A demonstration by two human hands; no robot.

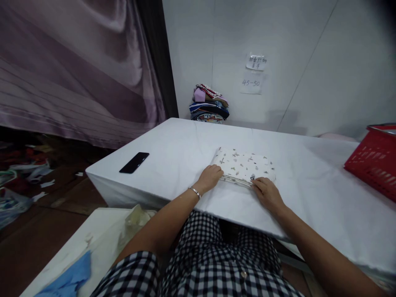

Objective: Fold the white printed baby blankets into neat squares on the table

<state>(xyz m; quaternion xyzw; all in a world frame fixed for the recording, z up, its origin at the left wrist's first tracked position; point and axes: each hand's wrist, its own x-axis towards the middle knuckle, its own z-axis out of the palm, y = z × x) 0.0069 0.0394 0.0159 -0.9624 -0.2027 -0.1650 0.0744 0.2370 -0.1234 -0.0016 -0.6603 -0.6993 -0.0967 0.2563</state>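
You've got both hands on the cloth [241, 163], and it lies on the table [173, 152], folded flat in layers, mid-length and toward the near edge! Your left hand [210, 177], bracelet [195, 192] on the wrist, sits at its near left corner, fingers bent against it; whether they pinch the layers or just press, I cannot tell. Over to your right hand [267, 193], and there it is, the near right corner pinched in your fingertips! Small scattered prints run all across the pale top.

Look along the table: your phone [134, 162] lies at its left end, screen dark, well apart from either hand, and the red basket [375, 159] stands at its right end, partly out of view. At the table's far edge rises the pile [210, 105] of folded fabrics, and above that edge, on the wall [192, 49], hang two notes [251, 83], the lower one reading 45-50. Left of the table, it's the curtain [77, 82], and below its near left side, blue fabric [71, 276] on a low white top [62, 255]
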